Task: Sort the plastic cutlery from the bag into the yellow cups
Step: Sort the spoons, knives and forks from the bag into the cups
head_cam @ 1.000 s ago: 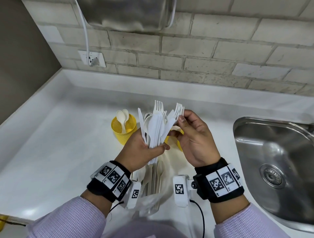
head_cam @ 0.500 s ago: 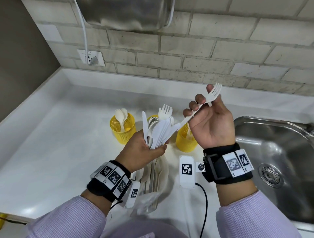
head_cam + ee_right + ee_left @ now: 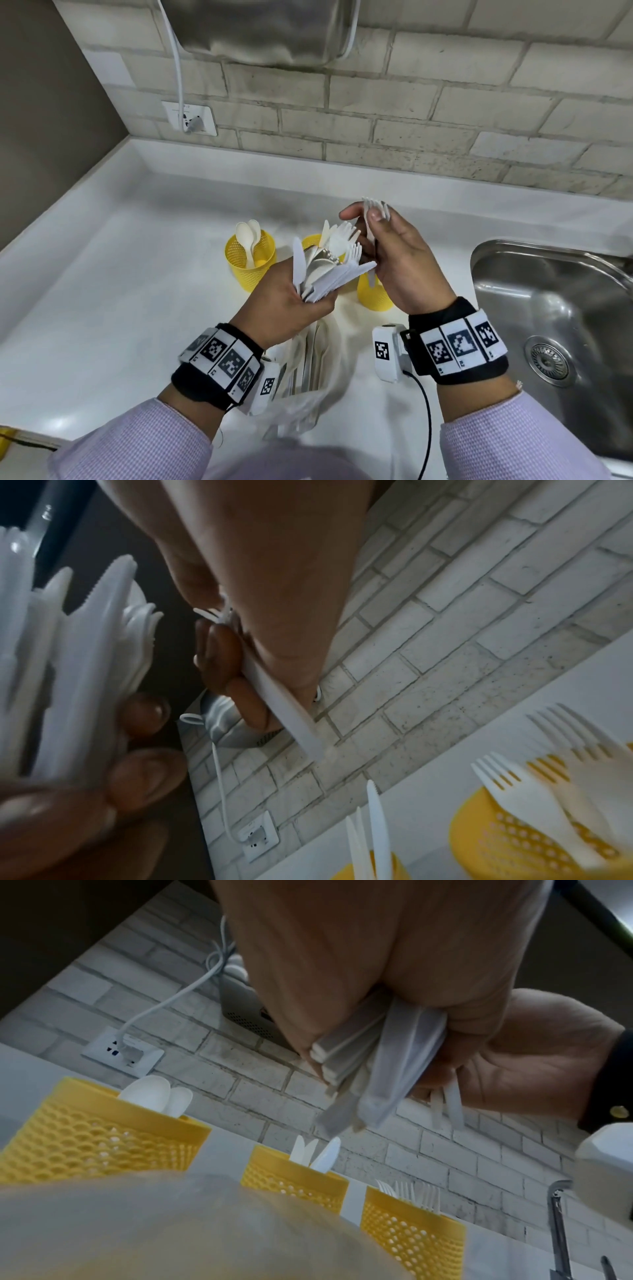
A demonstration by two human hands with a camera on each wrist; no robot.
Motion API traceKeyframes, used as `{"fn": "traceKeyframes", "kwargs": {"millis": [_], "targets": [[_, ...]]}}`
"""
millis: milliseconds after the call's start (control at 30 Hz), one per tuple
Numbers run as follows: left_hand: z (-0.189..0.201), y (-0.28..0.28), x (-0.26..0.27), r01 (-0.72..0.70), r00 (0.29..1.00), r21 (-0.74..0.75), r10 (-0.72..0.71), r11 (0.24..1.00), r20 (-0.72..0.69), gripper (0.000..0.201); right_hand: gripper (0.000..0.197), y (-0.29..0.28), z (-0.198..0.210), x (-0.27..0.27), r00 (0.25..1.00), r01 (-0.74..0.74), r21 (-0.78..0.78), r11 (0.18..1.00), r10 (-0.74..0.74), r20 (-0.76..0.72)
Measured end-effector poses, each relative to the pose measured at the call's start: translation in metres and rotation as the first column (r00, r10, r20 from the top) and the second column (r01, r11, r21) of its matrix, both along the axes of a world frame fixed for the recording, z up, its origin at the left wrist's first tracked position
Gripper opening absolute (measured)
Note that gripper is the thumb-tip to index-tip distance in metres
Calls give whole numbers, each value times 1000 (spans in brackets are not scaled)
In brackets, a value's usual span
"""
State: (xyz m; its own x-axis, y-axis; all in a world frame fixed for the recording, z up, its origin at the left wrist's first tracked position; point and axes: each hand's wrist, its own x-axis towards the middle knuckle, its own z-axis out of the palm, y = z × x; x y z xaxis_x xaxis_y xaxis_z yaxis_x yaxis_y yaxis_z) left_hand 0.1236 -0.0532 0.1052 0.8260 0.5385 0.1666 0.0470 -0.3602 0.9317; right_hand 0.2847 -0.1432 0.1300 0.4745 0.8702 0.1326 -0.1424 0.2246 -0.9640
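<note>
The left hand [image 3: 359, 974] grips a bundle of white cutlery handles [image 3: 369, 1069] above the worktop [image 3: 514, 1259]. Below stand three yellow mesh cups: the left cup [image 3: 95, 1139] holds spoons [image 3: 150, 1093], the middle cup [image 3: 294, 1180] knives [image 3: 316, 1153], the right cup [image 3: 414, 1234] forks [image 3: 414, 1194].

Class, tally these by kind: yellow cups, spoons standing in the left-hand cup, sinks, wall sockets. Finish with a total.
yellow cups: 3
spoons: 2
sink: 1
wall socket: 1
Total: 7
</note>
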Motion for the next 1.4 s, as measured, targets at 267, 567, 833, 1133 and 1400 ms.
{"fn": "traceKeyframes", "kwargs": {"millis": [267, 567, 833, 1133, 1400], "targets": [[-2, 1, -1, 15, 1000, 45, -16, 999, 18, 43, 33, -7, 1, 0, 989, -116, -9, 993, 116, 94], [-4, 1, 0, 10, 1000, 45, -10, 999, 19, 35, 20, -3, 6, -5, 978, 3, 10, 1000, -5, 210], [-6, 0, -1, 20, 1000, 65, -20, 998, -11, 35, 20, 1, 12, -1, 976, 164, 51, 985, -170, 138], [-6, 1, -2, 24, 1000, 76, -24, 997, -7, 35, 38, -2, 29, 5, 934, 202, 342, 918, -75, -349], [-3, 1, -1, 43, 999, 40, -43, 998, 0, 32, 22, -14, 35, 25, 955, 292, 158, 943, -296, -1]]}}
